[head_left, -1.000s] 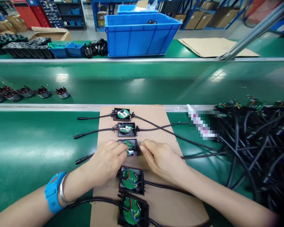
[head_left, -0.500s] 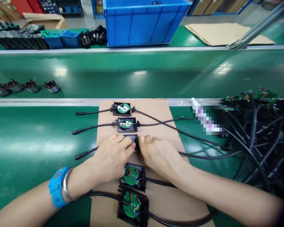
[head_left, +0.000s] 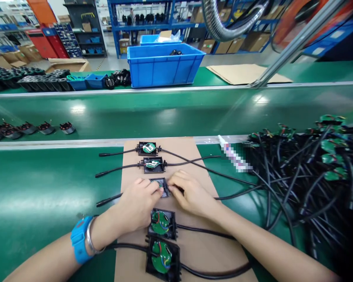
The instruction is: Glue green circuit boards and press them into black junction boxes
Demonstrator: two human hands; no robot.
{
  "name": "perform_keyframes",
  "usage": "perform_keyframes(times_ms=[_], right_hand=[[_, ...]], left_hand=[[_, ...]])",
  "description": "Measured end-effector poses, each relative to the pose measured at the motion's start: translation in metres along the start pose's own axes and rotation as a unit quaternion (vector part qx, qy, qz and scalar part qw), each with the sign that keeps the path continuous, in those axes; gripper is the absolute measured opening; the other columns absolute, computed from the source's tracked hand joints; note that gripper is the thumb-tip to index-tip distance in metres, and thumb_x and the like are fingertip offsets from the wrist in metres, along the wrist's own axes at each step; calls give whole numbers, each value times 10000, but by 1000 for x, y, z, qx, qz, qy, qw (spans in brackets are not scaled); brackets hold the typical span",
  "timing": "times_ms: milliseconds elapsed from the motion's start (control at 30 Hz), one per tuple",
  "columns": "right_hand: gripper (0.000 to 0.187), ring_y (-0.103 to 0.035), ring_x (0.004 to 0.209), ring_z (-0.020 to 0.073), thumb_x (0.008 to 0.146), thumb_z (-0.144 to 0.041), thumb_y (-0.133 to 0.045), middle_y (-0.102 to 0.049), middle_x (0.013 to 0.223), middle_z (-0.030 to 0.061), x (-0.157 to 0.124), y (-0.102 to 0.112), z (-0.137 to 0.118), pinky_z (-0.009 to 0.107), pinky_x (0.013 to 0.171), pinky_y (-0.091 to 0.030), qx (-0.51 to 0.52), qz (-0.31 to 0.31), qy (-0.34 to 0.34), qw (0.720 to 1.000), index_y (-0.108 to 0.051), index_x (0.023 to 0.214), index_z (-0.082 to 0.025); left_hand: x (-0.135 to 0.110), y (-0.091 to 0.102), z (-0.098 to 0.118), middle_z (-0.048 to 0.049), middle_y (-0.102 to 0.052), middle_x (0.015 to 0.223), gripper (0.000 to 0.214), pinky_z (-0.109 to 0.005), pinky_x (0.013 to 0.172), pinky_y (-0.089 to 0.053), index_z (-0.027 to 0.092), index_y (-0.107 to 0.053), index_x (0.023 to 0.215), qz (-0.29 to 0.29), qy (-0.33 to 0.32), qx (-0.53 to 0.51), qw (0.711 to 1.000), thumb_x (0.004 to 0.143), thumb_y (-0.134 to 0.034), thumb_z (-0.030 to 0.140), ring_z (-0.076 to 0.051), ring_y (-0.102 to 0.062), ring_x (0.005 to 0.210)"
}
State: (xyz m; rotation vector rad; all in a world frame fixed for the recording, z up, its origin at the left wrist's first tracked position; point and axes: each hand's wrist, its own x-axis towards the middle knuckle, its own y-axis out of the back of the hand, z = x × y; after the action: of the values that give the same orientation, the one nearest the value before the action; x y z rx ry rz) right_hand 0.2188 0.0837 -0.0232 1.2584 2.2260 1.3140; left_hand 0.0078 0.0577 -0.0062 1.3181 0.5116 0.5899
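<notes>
A small black plastic case (head_left: 165, 188) with a green circuit board lies on a brown cardboard sheet (head_left: 194, 250) between my hands. My left hand (head_left: 139, 201) is closed over its left side, fingertips on the board and case, hiding much of both. At the right end, my right hand (head_left: 191, 192) pinches the black cable (head_left: 238, 194) where it meets the case; the fingers hide the exact grip. Beyond are two open cases, the farther (head_left: 147, 149) and the nearer (head_left: 153, 165), their boards bearing white paste. Closer to me, two more cases (head_left: 161, 224) hold boards with coloured wires.
A heap of black cables with green boards (head_left: 306, 176) covers the right side. A white tube (head_left: 232, 154), partly blurred, lies beside it. Motor-like parts (head_left: 67, 127) stand at left. A blue crate (head_left: 161, 66) and flat cardboard (head_left: 244, 73) sit on the far ledge.
The camera view has tilted up, showing more of the room behind. My left hand stays on the same case; my right thumb and fingers now show more clearly at its right end.
</notes>
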Motion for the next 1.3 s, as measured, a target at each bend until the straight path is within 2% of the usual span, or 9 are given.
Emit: perform_keyframes(times_ms=[133,267,333,467,600,767,1000,1167,1300], right_hand=[[168,-531,774,157,865,-121,-483,-611,767,34,4,20,-3,294,742,-439,18,-86,18,996,-627,790,-165],[199,-528,917,196,873,-123,-464,-634,933,82,31,30,16,370,855,-418,-55,8,20,998,-629,981,-143],[176,-522,935,216,840,-125,-501,-626,941,99,42,26,28,383,844,-428,-76,29,11,997,-603,984,-125],[107,-551,825,186,884,-161,-454,-611,866,90,43,19,36,330,750,-458,-64,43,-6,997,-554,903,-130],[222,-566,726,160,947,-224,-377,-622,805,81,30,31,15,292,679,-444,-95,62,54,992,-571,891,-131],[291,-569,662,168,946,-240,-351,-610,717,66,40,41,-8,293,614,-389,-199,-46,43,978,-564,775,-142],[176,-589,668,185,869,-167,-417,-645,769,80,65,41,-7,294,579,-318,-251,-150,18,956,-579,806,-136],[247,-617,716,209,818,-198,-437,-663,945,100,72,43,-4,311,618,-379,-229,-157,-7,961,-593,1001,-143],[345,-643,820,239,840,-240,-417,-641,1108,96,80,39,-1,339,681,-433,-212,-187,11,959,-635,1106,-234]], left_hand=[[-10,9,-3,-69,-603,1062,426,-367,811,-433,211,-579,1160,16,-16,-108,994,748,-536,111,-216,-548,936],[-6,12,-40,-83,-586,1092,311,-416,882,-436,197,-588,1094,164,97,-117,975,826,-476,89,-233,-520,1026],[-1,9,-60,-108,-595,1053,217,-454,851,-455,150,-587,1034,184,170,-65,966,836,-504,117,-260,-530,990],[0,4,-76,-74,-652,912,107,-398,770,-503,151,-593,904,152,187,-45,969,888,-490,174,-227,-598,845],[-8,10,-69,-60,-681,993,174,-315,754,-533,169,-576,1009,170,171,-77,967,941,-422,214,-184,-652,870],[3,17,-63,-63,-690,913,222,-360,704,-547,167,-605,961,104,175,-30,979,955,-399,248,-224,-669,818],[26,20,-59,-72,-690,876,174,-312,591,-530,159,-592,934,31,196,53,979,942,-432,229,-242,-678,783],[28,24,-60,-76,-696,864,183,-302,578,-522,162,-585,944,7,199,63,978,946,-422,243,-237,-682,746],[29,24,-63,-75,-703,882,177,-321,583,-525,167,-595,993,-3,205,52,977,934,-446,241,-246,-683,738]])
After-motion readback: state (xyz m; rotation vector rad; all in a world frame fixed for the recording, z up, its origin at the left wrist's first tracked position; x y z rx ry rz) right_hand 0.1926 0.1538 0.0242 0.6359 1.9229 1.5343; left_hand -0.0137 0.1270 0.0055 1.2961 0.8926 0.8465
